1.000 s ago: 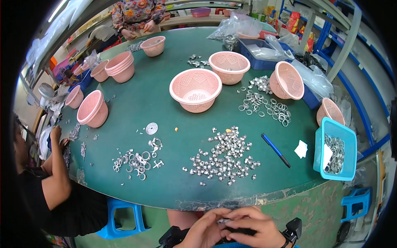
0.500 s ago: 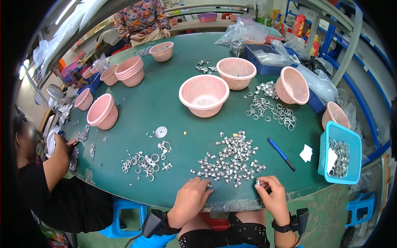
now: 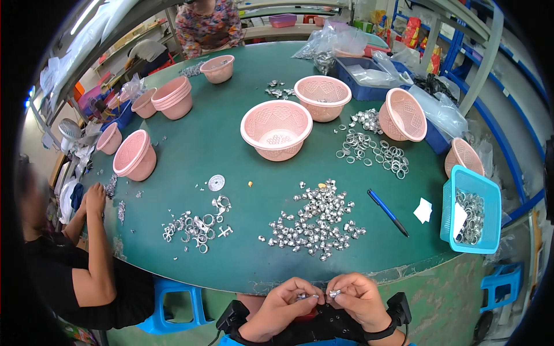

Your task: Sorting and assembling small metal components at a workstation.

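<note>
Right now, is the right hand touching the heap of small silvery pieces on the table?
Apart. The head view shows bare green tabletop between the right hand and the nearest pieces of the heap.

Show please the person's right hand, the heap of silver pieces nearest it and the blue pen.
Right hand (image 3: 362, 303): head view, middle of the hand.
Heap of silver pieces (image 3: 317, 230): head view, its middle.
Blue pen (image 3: 388, 213): head view, middle of its barrel.

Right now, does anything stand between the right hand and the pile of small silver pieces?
Nothing visible does: between the right hand and the pile of small silver pieces lies only the near strip of the green table. The blue pen is off to the right.
</note>
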Tool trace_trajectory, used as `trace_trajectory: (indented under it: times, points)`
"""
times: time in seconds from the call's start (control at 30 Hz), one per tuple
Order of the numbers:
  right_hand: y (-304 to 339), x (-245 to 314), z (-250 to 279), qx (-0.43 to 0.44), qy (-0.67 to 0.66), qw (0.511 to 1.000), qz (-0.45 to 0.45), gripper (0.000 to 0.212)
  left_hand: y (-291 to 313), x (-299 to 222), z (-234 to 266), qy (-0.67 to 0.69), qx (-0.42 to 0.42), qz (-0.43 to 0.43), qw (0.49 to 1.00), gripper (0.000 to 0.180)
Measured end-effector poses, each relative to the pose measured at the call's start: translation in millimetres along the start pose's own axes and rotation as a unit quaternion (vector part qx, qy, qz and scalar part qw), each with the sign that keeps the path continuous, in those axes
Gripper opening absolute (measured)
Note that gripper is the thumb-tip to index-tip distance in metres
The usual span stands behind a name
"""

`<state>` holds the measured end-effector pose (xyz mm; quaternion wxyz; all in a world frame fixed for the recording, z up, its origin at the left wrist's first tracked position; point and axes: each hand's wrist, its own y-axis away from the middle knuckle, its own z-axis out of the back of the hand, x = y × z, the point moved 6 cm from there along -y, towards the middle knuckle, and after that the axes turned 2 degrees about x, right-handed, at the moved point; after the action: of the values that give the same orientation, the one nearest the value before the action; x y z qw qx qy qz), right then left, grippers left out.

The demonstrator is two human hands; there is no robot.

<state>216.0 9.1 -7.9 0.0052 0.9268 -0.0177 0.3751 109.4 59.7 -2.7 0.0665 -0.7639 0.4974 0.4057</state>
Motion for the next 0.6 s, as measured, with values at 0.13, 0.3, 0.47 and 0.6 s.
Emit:
trace_trajectory:
  times: [0.13,0.3,0.47,0.6]
  points:
    - [3,-5,-4,-0.062,-0.043,0.996,-0.043,0.020,0,6,6,-0.002,-0.047,-0.015,0.999,0.008]
    - [3,-7,-1,-0.056,-0.027,0.997,0.038,0.016,5,-16,-9,-0.393,-0.043,-0.247,0.885,0.016]
    - [5,-15,0,-0.056,-0.047,0.997,0.001,0.016,14,-22,-16,-0.444,-0.096,-0.222,0.863,0.021]
    - [5,-21,3,-0.055,-0.100,0.993,-0.038,0.016,15,-30,-23,-0.506,-0.064,-0.220,0.832,0.024]
